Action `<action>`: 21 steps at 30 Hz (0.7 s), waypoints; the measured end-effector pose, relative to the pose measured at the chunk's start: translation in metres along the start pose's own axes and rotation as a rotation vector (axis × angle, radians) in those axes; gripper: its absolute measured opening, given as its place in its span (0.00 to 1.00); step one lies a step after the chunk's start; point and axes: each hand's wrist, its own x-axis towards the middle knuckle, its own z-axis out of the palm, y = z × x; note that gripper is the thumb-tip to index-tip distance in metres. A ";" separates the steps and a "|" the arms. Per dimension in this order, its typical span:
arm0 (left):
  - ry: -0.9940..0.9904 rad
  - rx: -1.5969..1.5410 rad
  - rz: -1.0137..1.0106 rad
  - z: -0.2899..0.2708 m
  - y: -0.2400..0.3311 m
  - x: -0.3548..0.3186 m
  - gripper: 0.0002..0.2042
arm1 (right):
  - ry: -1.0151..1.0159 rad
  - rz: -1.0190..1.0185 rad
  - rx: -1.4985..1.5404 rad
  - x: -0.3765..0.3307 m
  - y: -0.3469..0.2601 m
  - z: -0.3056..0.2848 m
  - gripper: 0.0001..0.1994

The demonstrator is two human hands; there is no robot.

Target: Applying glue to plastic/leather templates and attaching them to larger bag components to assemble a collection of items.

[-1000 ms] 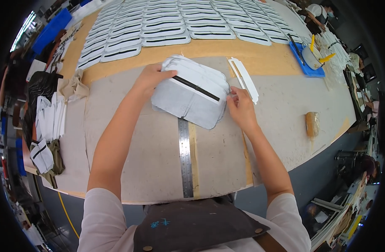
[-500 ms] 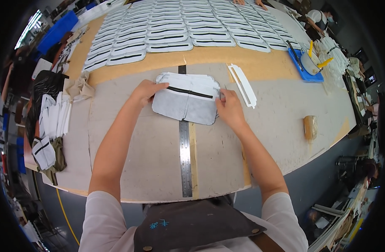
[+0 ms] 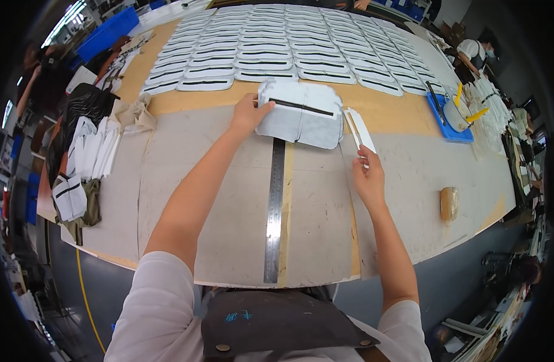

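Note:
My left hand (image 3: 251, 114) pinches the left edge of a white and grey fabric panel (image 3: 295, 128) with rounded corners and a black strip across it. The panel is tilted, its lower part over the far end of a steel ruler (image 3: 272, 223). To the right, the fingers of my right hand (image 3: 369, 175) close on the near end of a white slotted template (image 3: 366, 133), a long narrow strip with an open slot. The template's far end lies close beside the panel's right edge.
Rows of similar panels (image 3: 262, 55) cover the table's far part. A blue tray (image 3: 461, 136) at right holds a white pot (image 3: 454, 116) with yellow-handled tools. Nearer lies a tan block (image 3: 449, 204). At left are white pieces (image 3: 96, 148), a black bag (image 3: 86, 105) and beige cloth (image 3: 132, 114).
My right hand has let go of the panel's right edge and moved right to grip the slotted template. My left hand has carried the panel away from me and rightward.

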 end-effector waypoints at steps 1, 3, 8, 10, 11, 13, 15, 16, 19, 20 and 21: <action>0.157 0.357 0.221 -0.003 -0.012 -0.005 0.17 | -0.019 -0.032 -0.021 -0.004 0.003 -0.003 0.18; 0.297 0.676 0.475 -0.014 -0.035 -0.024 0.16 | -0.048 -0.078 -0.037 -0.012 0.003 -0.009 0.18; 0.177 0.662 0.277 -0.077 -0.047 -0.175 0.06 | -0.220 -0.328 -0.263 -0.045 -0.005 -0.025 0.18; 0.214 0.805 0.313 -0.109 -0.066 -0.224 0.07 | -0.339 -0.397 -0.344 -0.064 -0.015 -0.034 0.20; 0.174 0.939 0.371 -0.123 -0.072 -0.246 0.08 | -0.422 -0.382 -0.343 -0.072 -0.022 -0.036 0.21; 0.077 1.011 0.371 -0.135 -0.067 -0.275 0.11 | -0.547 -0.501 -0.404 -0.089 -0.030 -0.044 0.24; -0.033 1.089 0.360 -0.146 -0.065 -0.297 0.16 | -0.627 -0.543 -0.430 -0.099 -0.035 -0.036 0.25; -0.070 1.108 0.314 -0.144 -0.064 -0.299 0.20 | -0.686 -0.562 -0.486 -0.099 -0.035 -0.034 0.26; -0.100 1.161 0.238 -0.138 -0.071 -0.301 0.27 | -0.738 -0.539 -0.499 -0.095 -0.032 -0.036 0.26; -0.113 1.188 0.250 -0.137 -0.072 -0.301 0.26 | -0.758 -0.558 -0.489 -0.095 -0.032 -0.035 0.26; -0.130 1.212 0.260 -0.133 -0.071 -0.301 0.26 | -0.745 -0.541 -0.519 -0.094 -0.035 -0.037 0.27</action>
